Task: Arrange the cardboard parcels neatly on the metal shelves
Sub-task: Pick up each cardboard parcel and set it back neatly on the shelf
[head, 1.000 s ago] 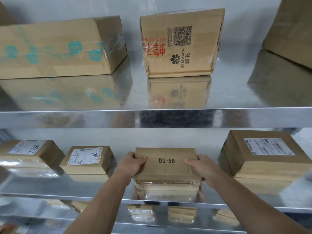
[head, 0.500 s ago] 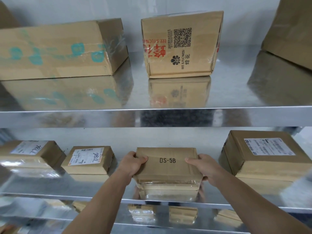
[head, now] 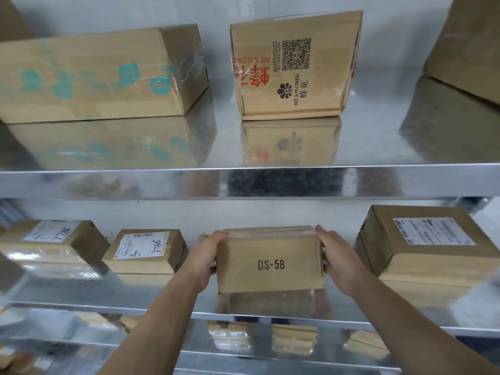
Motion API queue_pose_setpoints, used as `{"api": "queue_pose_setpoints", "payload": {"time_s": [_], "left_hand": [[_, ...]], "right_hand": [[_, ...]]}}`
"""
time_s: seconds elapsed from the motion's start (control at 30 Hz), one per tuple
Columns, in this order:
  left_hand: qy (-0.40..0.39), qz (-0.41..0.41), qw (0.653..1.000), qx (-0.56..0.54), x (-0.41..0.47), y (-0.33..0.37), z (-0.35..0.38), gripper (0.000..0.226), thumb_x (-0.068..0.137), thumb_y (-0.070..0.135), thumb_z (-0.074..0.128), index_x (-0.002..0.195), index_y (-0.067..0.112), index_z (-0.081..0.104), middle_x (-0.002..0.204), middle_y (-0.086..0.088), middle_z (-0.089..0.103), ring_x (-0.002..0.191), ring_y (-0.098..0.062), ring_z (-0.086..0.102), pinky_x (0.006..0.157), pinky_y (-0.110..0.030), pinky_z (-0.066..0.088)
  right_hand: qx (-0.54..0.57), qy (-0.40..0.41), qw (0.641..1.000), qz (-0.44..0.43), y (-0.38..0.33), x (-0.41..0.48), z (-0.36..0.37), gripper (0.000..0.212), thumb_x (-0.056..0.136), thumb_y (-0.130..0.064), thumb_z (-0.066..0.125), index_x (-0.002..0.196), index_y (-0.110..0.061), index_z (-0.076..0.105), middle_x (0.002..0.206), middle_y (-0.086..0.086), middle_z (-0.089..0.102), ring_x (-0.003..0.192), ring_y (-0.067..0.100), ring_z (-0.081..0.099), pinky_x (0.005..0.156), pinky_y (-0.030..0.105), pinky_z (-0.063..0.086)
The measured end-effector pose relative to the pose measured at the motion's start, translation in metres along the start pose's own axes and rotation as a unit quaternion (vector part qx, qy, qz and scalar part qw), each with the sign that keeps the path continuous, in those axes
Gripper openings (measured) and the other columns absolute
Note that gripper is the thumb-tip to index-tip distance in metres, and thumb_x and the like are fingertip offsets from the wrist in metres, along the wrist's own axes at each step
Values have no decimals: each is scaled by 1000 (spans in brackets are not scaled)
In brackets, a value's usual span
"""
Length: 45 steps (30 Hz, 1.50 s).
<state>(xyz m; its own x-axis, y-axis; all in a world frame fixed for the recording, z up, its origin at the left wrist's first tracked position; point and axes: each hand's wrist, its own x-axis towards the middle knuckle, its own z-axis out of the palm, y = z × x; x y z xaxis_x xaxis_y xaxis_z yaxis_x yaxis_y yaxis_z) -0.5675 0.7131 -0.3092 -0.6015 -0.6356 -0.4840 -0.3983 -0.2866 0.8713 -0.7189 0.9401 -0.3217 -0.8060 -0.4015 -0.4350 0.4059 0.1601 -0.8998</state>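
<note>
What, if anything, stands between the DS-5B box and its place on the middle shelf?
Nothing visible. The left hand and right hand hold the DS-5B box at the shelf, between the small box and the large box.

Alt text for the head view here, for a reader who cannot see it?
A left hand and right hand grip the ends of a DS-5B parcel on the middle shelf, between a small labelled parcel and a larger labelled parcel. The upper shelf holds a long teal-taped box and a Bee & Flower box.
</note>
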Motion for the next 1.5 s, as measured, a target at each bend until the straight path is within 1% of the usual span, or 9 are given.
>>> {"api": "queue_pose_setpoints", "payload": {"time_s": [0.2, 0.37, 0.57, 0.7, 0.8, 1.0, 1.13, 1.3, 1.5], "left_hand": [[10, 3, 1000, -16, 2, -4, 0, 43, 99, 46, 57, 129, 17, 49, 124, -11, 61, 113, -28, 60, 94, -46, 52], [22, 26, 999, -22, 4, -5, 1, 41, 98, 39, 62, 126, 12, 49, 120, -12, 62, 108, -27, 62, 76, -39, 50], [24, 9, 1000, -13, 6, -12, 4, 39, 92, 29, 75, 117, 10, 53, 115, -12, 65, 99, -26, 65, 76, -39, 53], [18, 8, 1000, 7, 8, -16, 5, 42, 89, 27, 78, 120, 10, 54, 116, -11, 66, 104, -28, 66, 84, -43, 56], [15, 16, 1000, 16, 9, -18, 5, 42, 90, 24, 78, 121, 9, 54, 116, -11, 65, 104, -28, 65, 91, -45, 56], [10, 22, 1000, 5, 10, -19, 7, 27, 91, 16, 76, 109, 12, 56, 111, -12, 63, 95, -27, 64, 77, -36, 54], [4, 22, 1000, 7, 9, -18, 6, 30, 91, 16, 76, 111, 11, 55, 109, -12, 64, 93, -27, 65, 75, -37, 54], [12, 20, 999, 27, 13, -20, 7, 31, 89, 17, 78, 111, 12, 56, 111, -12, 66, 98, -30, 67, 89, -46, 57], [20, 18, 998, 52, 17, -19, 8, 28, 91, 19, 76, 109, 15, 55, 107, -8, 64, 96, -28, 65, 90, -46, 57]], "right_hand": [[-13, 2, 1000, -19, 8, 8, -2, 45, 104, -48, 52, 111, -4, 58, 104, 14, 63, 97, 28, 62, 82, 42, 47], [-17, -3, 999, -28, 14, 17, -5, 44, 99, -52, 61, 99, -8, 57, 99, 13, 60, 94, 29, 58, 79, 45, 44], [-81, -10, 997, -10, 15, 21, -6, 66, 59, -68, 77, 90, -13, 55, 95, 13, 62, 93, 31, 60, 80, 46, 47], [-95, -7, 995, -9, 15, 23, -3, 48, 82, -47, 81, 98, -8, 58, 114, 23, 67, 105, 37, 65, 86, 50, 52], [-111, -3, 994, -1, 18, 27, -4, 45, 84, -42, 81, 102, -9, 58, 114, 20, 67, 110, 38, 65, 92, 51, 54], [-115, -23, 993, 5, 19, 26, -1, 32, 89, -31, 79, 109, -11, 62, 106, 9, 74, 99, 27, 72, 96, 51, 57], [-154, -49, 987, 25, 16, 27, -1, 24, 95, -30, 73, 102, -7, 72, 99, 8, 79, 95, 26, 74, 98, 48, 57], [-186, -33, 982, 28, 18, 33, 1, 32, 91, -36, 75, 104, -7, 70, 102, 10, 77, 100, 28, 72, 99, 53, 55], [-189, -24, 981, 31, 20, 36, 3, 26, 93, -31, 75, 100, -6, 70, 98, 11, 77, 96, 29, 73, 97, 53, 56]]}}
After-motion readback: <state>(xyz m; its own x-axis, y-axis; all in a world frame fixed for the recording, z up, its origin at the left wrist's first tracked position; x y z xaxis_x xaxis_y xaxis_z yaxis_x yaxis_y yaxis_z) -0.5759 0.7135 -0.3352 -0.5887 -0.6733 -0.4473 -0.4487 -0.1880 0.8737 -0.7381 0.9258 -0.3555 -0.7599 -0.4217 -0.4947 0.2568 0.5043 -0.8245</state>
